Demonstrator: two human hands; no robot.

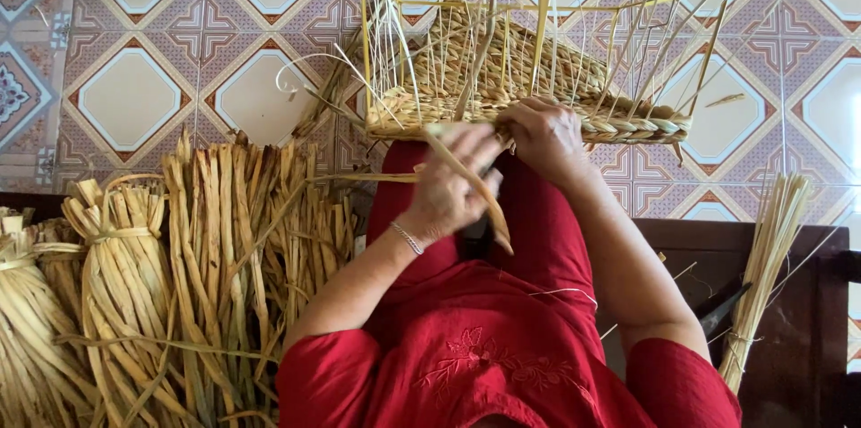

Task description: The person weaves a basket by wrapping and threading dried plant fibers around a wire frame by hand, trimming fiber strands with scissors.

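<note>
the person wears a bright red garment with short sleeves that end above the elbows, leaving the forearms bare. across the chest runs an embroidered floral pattern stitched in thread of the same red, with curling stems and small blossoms. the fabric looks soft and gathers in loose folds over the lap, where matching red cloth covers the legs. a thin silver chain bracelet [408, 238] circles the wrist of the left hand [453, 186]. the right hand [544, 134] shows no ring or band, and both hands are bare.
</note>
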